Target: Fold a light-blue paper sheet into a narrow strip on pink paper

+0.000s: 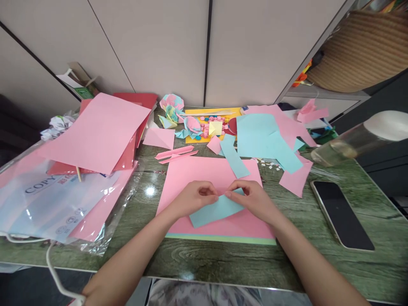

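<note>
A small light blue paper piece (214, 211) lies on a pink sheet (204, 174) in the middle of the green table (204, 263). My left hand (194, 196) and my right hand (251, 199) both pinch the blue piece's upper edge, fingertips nearly meeting at the middle. Both hands are closed on the paper. A green sheet edge (223, 239) shows beneath the pink sheet.
A black phone (341, 213) lies to the right. A clear bottle (357, 138) lies on its side at the far right. Pink and blue paper scraps (270, 136), folded paper shapes (178, 114) and a plastic pack of paper (47, 199) crowd the back and left.
</note>
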### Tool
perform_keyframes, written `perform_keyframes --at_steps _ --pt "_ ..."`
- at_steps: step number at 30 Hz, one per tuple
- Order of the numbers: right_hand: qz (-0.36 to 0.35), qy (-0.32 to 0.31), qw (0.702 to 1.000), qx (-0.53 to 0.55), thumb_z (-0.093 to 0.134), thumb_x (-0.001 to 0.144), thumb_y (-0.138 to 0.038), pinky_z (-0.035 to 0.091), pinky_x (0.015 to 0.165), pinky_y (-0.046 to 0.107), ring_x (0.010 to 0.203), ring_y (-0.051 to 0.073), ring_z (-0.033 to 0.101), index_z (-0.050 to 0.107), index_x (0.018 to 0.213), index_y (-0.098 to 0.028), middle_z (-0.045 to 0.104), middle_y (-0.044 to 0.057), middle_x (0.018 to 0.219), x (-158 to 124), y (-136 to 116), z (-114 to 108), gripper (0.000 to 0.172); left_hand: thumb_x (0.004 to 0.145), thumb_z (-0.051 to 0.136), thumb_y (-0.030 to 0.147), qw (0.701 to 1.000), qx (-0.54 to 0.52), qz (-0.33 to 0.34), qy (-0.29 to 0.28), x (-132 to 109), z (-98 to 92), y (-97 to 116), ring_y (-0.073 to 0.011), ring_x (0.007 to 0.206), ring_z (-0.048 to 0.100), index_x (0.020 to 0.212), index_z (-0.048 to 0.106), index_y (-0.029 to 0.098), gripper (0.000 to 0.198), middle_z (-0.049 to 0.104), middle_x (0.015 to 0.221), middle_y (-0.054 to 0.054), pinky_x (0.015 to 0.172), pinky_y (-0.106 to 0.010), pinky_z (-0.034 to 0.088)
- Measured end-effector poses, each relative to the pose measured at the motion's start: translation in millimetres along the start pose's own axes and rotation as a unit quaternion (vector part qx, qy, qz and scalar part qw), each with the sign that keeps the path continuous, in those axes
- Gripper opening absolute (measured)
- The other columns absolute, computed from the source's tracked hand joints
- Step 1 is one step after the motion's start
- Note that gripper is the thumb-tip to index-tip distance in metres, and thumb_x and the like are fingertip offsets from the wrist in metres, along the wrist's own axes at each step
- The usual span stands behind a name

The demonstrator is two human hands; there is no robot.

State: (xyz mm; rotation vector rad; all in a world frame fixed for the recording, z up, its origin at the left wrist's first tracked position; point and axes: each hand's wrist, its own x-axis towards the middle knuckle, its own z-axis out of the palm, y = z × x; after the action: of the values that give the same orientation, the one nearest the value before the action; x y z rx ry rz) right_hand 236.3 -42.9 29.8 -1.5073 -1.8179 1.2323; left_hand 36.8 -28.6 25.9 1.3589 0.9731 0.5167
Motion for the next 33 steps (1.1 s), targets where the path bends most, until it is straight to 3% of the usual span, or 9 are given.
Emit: perform_keyframes --at_steps 8,16,22,24,27,30,33 --pt "0.055 0.050 0.985 0.154 0.065 0.074 -0.039 0.032 0.055 0.025 0.060 0.012 0.046 0.063 0.069 -0.019 0.056 -0.002 0.067 -0.6 3.1 -15.1 0.020 0.070 0.055 0.017 1.000 -0.026 0.015 -0.004 -1.7 -11.3 1.3 -0.0108 0.064 0.047 0.064 0.057 0.016 0.007 0.052 0.065 0.004 0.059 -0.022 0.034" --pt "0.093 0.104 0.955 0.261 0.072 0.068 -0.038 0.031 0.048 0.024 0.052 0.011 0.045 0.062 0.069 -0.021 0.052 -0.002 0.063 -2.0 13.8 -39.0 0.020 0.071 0.054 0.016 0.999 -0.048 0.015 0.011 -6.0 -28.8 6.4 -0.0116 0.057 0.055 0.065 0.056 0.017 0.006 0.058 0.060 0.003 0.058 -0.024 0.040" --pt "0.120 0.147 0.939 0.288 0.074 0.066 -0.037 0.031 0.048 0.023 0.052 0.010 0.046 0.061 0.067 -0.021 0.053 -0.003 0.063 0.4 16.5 -48.5 0.020 0.075 0.054 0.017 0.995 -0.055 0.024 0.083 -5.0 -44.8 2.9 -0.0117 0.061 0.058 0.068 0.055 0.017 0.007 0.063 0.064 0.000 0.061 -0.023 0.040" --pt "0.115 0.119 0.946 0.279 0.073 0.067 -0.037 0.031 0.049 0.023 0.053 0.010 0.046 0.062 0.068 -0.021 0.053 -0.003 0.062 0.6 16.4 -43.9 0.020 0.080 0.053 0.025 0.994 -0.062 0.021 0.091 -3.8 -41.6 2.8 -0.0126 0.066 0.059 0.074 0.056 0.017 0.010 0.064 0.069 0.000 0.065 -0.024 0.042" --pt "0.100 0.048 0.964 0.243 0.070 0.070 -0.039 0.030 0.051 0.023 0.054 0.010 0.046 0.062 0.068 -0.019 0.053 -0.003 0.062 0.8 11.9 -29.2 0.021 0.081 0.054 0.036 0.997 -0.060 0.000 0.051 -1.7 -26.0 2.8 -0.0151 0.071 0.060 0.081 0.061 0.016 0.021 0.065 0.077 -0.003 0.065 -0.026 0.043" --pt "0.072 0.019 0.979 0.188 0.068 0.072 -0.039 0.030 0.053 0.023 0.057 0.010 0.044 0.062 0.068 -0.019 0.054 -0.003 0.063 0.7 4.7 -14.2 0.022 0.072 0.067 0.038 0.999 -0.038 -0.024 0.007 -0.2 -8.8 -0.2 -0.0133 0.064 0.055 0.072 0.066 0.014 0.024 0.063 0.070 -0.002 0.057 -0.023 0.038" --pt "0.047 0.019 0.985 0.168 0.065 0.073 -0.041 0.033 0.056 0.024 0.062 0.011 0.047 0.063 0.070 -0.018 0.056 -0.003 0.067 0.3 1.3 -7.5 0.023 0.069 0.070 0.037 0.999 -0.033 -0.036 0.008 0.7 -1.6 -5.4 -0.0097 0.054 0.047 0.061 0.065 0.013 0.026 0.056 0.058 0.001 0.050 -0.022 0.031"
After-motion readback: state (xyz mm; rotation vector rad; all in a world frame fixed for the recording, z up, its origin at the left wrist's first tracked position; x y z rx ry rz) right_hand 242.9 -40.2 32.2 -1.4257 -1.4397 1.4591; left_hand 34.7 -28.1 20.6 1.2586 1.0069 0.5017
